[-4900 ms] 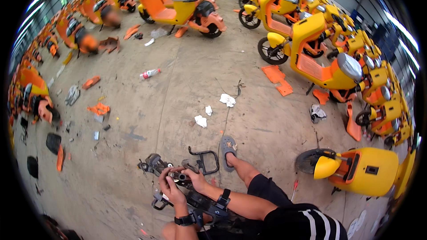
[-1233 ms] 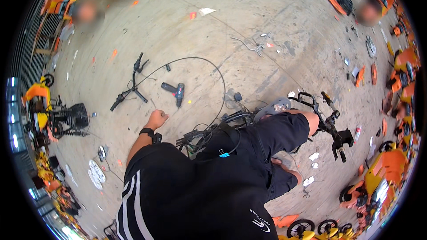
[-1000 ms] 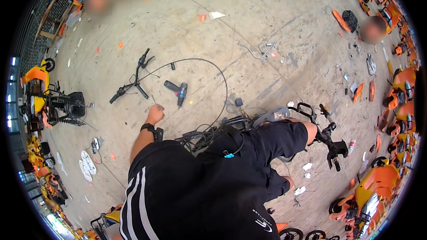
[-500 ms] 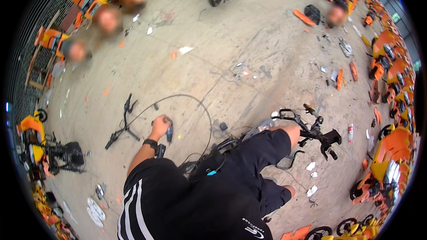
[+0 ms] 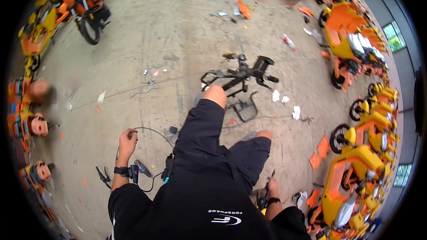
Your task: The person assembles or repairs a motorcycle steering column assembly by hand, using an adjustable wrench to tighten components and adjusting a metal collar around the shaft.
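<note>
Concrete floor (image 5: 147, 22): slanted drill (image 5: 142, 168) is positioned bodyward of the nearer, half-curled left hand (image 5: 128, 140); whether anything is gripped cannot be discerned.

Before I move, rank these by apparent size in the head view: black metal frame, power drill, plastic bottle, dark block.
1. Black metal frame, clearly largest.
2. Power drill and plastic bottle: too alike to rank, and the bottle lies farther off.
3. Dark block, smallest.
</note>
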`<move>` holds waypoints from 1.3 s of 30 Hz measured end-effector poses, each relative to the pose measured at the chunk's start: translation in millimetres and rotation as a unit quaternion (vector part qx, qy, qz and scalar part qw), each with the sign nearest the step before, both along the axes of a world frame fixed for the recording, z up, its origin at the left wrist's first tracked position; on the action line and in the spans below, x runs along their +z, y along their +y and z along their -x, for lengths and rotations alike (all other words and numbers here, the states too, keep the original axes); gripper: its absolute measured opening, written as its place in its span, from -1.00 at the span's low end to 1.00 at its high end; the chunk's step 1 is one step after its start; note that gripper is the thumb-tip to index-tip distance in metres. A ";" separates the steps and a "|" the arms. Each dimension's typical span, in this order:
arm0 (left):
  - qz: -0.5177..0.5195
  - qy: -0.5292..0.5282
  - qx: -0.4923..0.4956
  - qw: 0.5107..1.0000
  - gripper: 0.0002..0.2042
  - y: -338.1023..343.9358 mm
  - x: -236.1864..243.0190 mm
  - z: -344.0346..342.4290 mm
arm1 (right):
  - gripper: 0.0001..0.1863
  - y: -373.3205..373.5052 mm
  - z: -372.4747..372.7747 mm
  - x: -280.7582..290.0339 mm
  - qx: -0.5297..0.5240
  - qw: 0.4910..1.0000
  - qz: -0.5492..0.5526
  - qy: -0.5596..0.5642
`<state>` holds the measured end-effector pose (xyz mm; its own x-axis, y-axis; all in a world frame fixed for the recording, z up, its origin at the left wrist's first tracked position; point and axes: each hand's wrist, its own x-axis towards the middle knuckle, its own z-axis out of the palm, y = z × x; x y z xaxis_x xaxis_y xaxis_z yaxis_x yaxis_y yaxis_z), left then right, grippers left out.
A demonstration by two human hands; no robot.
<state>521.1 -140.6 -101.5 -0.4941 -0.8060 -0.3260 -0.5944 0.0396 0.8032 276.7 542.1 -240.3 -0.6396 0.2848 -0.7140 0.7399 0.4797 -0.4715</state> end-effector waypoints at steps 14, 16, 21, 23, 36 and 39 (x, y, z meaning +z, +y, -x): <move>-0.030 0.030 -0.045 0.998 -0.87 17.4 7.3 1.4 | -0.66 -216.4 185.0 176.0 0.218 0.939 0.083 0.252; -0.018 0.016 -0.045 0.999 -0.87 19.8 0.0 -14.8 | -0.63 -241.5 205.1 177.4 0.248 0.926 0.090 0.269; -0.010 0.004 -0.038 0.999 -0.87 36.2 17.8 -9.6 | -0.58 -276.6 265.7 170.0 0.361 0.874 0.022 0.325; -0.003 -0.004 -0.043 0.999 -0.87 34.5 14.1 -17.6 | -0.55 -282.1 289.5 163.6 0.362 0.871 0.033 0.331; -0.013 -0.061 -0.016 0.998 -0.85 30.6 -0.4 -49.0 | -0.65 -298.4 340.2 141.2 0.392 0.855 0.060 0.335; 0.054 -0.104 -0.058 0.991 -0.86 22.1 -15.2 -90.8 | -0.65 -313.4 345.4 142.2 0.394 0.859 0.104 0.308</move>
